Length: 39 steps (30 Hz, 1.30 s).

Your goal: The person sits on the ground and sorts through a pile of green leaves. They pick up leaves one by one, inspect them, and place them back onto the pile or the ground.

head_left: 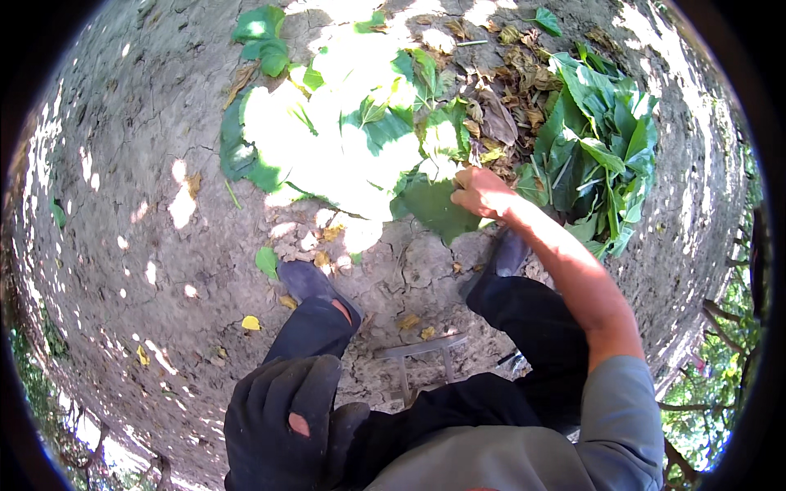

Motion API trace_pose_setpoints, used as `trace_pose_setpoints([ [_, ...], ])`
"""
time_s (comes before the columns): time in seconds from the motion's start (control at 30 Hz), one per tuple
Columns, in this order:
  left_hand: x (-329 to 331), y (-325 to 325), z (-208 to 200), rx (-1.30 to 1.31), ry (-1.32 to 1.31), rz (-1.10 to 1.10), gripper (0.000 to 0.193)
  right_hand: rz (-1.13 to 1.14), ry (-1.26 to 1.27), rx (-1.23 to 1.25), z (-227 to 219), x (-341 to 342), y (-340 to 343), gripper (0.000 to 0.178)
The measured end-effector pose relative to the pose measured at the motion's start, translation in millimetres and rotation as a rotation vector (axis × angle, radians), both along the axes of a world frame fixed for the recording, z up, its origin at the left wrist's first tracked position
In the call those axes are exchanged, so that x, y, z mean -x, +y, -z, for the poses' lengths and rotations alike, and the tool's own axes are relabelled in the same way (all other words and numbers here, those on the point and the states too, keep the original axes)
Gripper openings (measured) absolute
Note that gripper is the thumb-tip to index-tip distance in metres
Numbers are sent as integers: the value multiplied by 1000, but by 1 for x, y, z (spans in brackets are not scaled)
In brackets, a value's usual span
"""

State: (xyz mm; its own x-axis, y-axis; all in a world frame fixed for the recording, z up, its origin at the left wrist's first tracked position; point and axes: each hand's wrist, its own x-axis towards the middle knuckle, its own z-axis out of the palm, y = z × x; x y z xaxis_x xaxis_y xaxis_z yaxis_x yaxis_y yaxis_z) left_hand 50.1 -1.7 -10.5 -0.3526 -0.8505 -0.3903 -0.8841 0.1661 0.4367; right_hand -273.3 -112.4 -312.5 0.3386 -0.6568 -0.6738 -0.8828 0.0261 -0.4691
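My right hand (485, 195) is bare, its fingers bent and pinched together at the edge of a broad green leaf (438, 206). That leaf lies at the near right edge of a spread of large overlapping leaves (327, 139), much of it washed out by sunlight. To the right of the hand is a heap of green leaves (602, 147), some with stems showing. My left hand (282, 421), in a black glove with a hole baring some skin, is low at the left, over my bent knee. Its fingers lie side by side with the thumb apart, and nothing shows in them.
Dry brown leaves (520, 90) lie between the spread and the heap. My dark shoes (307, 281) stand on cracked earth (139, 270). Between my legs is a low metal frame (422, 348). A small yellow leaf (250, 323) lies at the left; branches (712, 319) edge the right.
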Motion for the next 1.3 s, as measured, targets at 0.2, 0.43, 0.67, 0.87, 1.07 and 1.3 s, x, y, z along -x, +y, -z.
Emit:
trace_pose_setpoints([
  [0.2, 0, 5, -5, 34, -9, -2, 46, 404, 5, 68, -103, 102, -27, 31],
  [0.43, -3, 0, 0, 52, 32, 26, 46, 1230, 386, 641, -184, 431, -6, 65],
  [0.67, 5, 2, -5, 33, -9, 24, 46, 431, 648, 958, -127, 288, -18, 51],
  [0.87, 6, 0, -3, 12, -3, 23, 48, 23, 159, 170, -44, 91, -12, 44],
  [1.07, 6, -2, -2, -16, -18, 7, 48, 170, -38, -127, 36, 8, 7, 50],
  [1.3, 3, -4, 4, -33, -17, 8, 48, 460, -13, 85, 56, -30, 10, 25],
])
